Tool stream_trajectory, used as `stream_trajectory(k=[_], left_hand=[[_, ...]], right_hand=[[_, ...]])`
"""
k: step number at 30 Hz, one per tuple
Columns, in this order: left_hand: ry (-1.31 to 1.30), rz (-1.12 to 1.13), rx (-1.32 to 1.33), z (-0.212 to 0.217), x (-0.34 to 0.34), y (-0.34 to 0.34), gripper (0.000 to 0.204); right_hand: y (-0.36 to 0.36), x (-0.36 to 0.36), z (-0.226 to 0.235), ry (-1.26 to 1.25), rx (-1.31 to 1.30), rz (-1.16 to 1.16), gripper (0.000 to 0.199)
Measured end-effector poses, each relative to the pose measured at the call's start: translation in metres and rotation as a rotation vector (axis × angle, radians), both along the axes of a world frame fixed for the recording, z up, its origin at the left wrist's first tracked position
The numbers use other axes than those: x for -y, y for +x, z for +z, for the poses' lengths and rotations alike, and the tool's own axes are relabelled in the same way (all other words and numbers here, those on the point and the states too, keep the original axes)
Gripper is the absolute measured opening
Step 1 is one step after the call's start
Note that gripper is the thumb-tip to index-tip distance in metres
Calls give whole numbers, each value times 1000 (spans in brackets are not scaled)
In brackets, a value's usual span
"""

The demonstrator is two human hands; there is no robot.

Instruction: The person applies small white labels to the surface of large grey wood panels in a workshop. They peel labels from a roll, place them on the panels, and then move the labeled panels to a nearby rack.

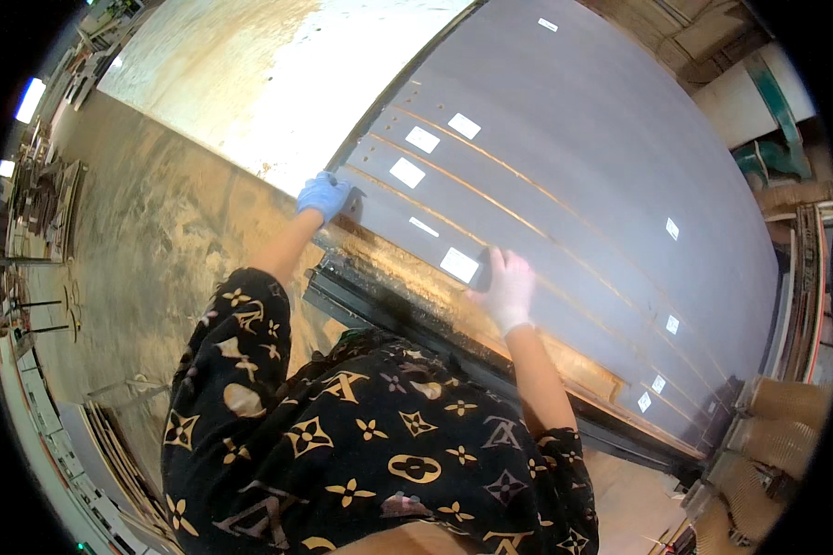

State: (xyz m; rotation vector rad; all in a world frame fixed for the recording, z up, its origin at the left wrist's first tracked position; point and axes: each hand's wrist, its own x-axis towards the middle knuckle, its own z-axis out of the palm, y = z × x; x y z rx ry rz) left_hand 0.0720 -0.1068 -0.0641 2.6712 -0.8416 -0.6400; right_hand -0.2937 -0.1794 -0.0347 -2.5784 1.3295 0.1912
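A large grey board (602, 157) lies in front of me, cut into long strips with sawdust-coloured lines between them. The nearest grey strip (389, 215) bears white labels. My left hand (322, 196), in a blue glove, is closed round the left end of this strip, its fingertips partly hidden. My right hand (507, 289), in a pale glove, spans the same strip just right of a white label (459, 265). Its thumb is at the near edge and its fingers lie by the cut line.
Sawdust coats the ledge (416, 277) along the black machine edge (361, 301) nearest me. A big white board (250, 74) lies beyond my left hand. Brown corrugated rolls (768, 435) stand at right, near green machinery (773, 120). Stacked panels (111, 453) lean at lower left.
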Motion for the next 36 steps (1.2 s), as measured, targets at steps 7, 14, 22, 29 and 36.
stream_trajectory(k=[7,14,22,29,36], left_hand=[[-404,30,-129,42,-6,-3,43],[-406,-13,-244,10,32,31,42],[-210,-87,-107,-39,62,22,52],[-155,17,-51,-21,71,3,63],[-147,22,-109,-19,60,16,67]], right_hand=[[8,8,36,-10,24,58,89],[20,35,47,-66,15,69,83],[20,64,14,-53,-32,98,94],[31,74,26,69,-141,38,95],[39,85,32,75,-238,25,91]])
